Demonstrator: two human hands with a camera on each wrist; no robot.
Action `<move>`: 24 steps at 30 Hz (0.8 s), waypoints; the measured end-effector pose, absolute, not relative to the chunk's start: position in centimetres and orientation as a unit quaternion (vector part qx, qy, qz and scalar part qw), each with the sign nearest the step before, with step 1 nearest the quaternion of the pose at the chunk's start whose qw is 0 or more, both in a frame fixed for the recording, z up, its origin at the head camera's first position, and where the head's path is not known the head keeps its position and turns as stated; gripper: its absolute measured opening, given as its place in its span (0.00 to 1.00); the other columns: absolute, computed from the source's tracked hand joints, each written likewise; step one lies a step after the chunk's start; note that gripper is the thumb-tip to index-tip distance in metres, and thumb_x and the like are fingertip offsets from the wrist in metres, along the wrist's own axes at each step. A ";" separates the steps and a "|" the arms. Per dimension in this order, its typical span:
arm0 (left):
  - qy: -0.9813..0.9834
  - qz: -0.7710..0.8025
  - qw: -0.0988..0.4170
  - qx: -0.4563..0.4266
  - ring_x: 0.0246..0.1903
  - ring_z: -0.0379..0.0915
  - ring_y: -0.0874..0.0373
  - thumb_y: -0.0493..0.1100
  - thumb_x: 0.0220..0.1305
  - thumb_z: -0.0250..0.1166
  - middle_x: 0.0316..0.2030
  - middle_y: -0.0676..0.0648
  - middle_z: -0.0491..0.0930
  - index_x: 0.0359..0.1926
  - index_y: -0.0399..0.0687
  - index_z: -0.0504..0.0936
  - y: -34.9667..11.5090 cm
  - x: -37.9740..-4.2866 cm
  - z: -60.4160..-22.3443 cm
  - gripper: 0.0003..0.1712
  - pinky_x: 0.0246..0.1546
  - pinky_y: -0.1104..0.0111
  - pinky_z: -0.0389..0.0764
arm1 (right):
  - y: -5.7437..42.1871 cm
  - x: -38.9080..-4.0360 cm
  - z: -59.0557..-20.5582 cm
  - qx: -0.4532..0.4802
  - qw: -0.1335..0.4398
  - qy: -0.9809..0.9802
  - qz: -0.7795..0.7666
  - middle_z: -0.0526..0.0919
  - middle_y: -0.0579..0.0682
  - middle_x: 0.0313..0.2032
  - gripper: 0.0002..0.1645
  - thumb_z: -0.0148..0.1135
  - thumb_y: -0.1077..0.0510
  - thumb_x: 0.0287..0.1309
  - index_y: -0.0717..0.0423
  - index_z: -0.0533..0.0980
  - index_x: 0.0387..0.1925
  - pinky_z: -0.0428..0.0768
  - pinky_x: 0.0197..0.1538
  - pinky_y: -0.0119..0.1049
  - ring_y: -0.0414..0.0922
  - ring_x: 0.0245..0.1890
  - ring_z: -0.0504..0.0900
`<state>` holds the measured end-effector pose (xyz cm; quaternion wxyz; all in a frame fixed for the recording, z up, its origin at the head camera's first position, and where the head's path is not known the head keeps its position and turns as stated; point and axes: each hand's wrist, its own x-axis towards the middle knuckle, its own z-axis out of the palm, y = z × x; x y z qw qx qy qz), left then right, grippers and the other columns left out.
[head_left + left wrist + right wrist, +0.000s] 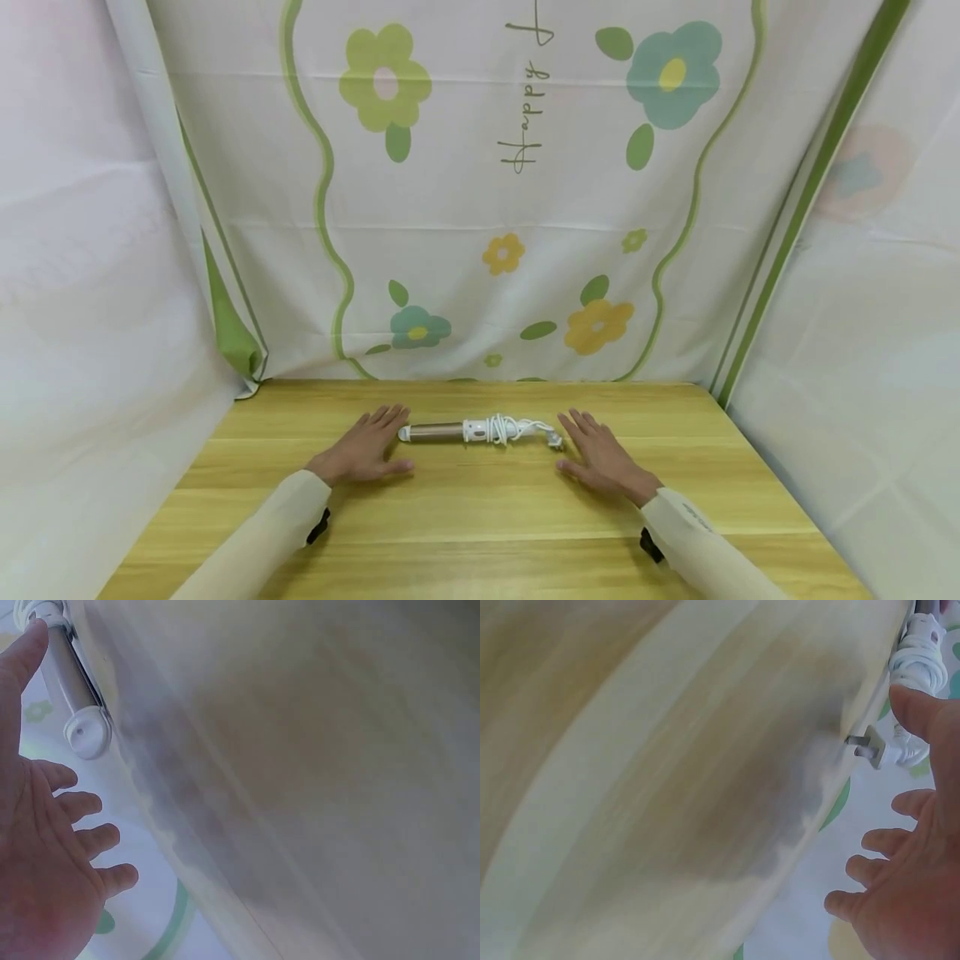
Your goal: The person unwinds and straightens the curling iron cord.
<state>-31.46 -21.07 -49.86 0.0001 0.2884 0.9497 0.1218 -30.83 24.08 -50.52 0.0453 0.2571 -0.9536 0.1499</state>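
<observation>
A curling iron (pixel 437 432) with a bronze barrel and white handle lies crosswise on the wooden table (pixel 480 508). Its white cord (pixel 498 429) is wound round the handle, and the two-pin plug (pixel 555 439) points right. My left hand (pixel 366 446) is beside the barrel's white tip (pixel 88 733), fingers extended and thumb apart. On the other side, my right hand (pixel 603 457) is close to the plug, its fingers likewise straight and spread. Neither hand holds anything. The right wrist view shows the plug's metal pins (pixel 861 746) near the thumb.
A white cloth (pixel 450 192) printed with flowers hangs behind the table's far edge. Pale cloth walls (pixel 885 350) enclose the left and right sides. Black straps (pixel 318 527) show at both wrists, below light sleeves (pixel 258 533).
</observation>
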 end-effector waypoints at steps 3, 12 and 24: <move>0.949 0.122 0.003 0.290 0.73 0.47 0.31 0.68 0.64 0.60 0.74 0.31 0.52 0.76 0.35 0.52 -20.5 -31.6 -49.8 0.55 0.67 0.36 0.52 | 23.7 -31.0 -50.6 0.262 0.045 -0.952 0.154 0.54 0.67 0.74 0.48 0.62 0.43 0.65 0.61 0.54 0.75 0.55 0.67 0.69 0.68 0.73 0.54; 0.946 0.125 0.019 0.298 0.73 0.47 0.33 0.67 0.64 0.60 0.74 0.33 0.52 0.76 0.36 0.52 -18.5 -32.2 -49.6 0.54 0.69 0.38 0.53 | 22.9 -31.6 -51.2 0.273 0.036 -0.948 0.160 0.54 0.66 0.74 0.50 0.63 0.45 0.65 0.62 0.50 0.76 0.57 0.71 0.61 0.65 0.74 0.54; 0.946 0.140 0.040 0.289 0.72 0.56 0.38 0.65 0.64 0.62 0.73 0.36 0.58 0.75 0.36 0.54 -16.9 -32.8 -49.8 0.53 0.69 0.48 0.61 | 21.7 -31.5 -50.9 0.256 -0.002 -0.943 0.211 0.53 0.62 0.75 0.48 0.63 0.51 0.66 0.61 0.49 0.77 0.61 0.70 0.57 0.59 0.74 0.57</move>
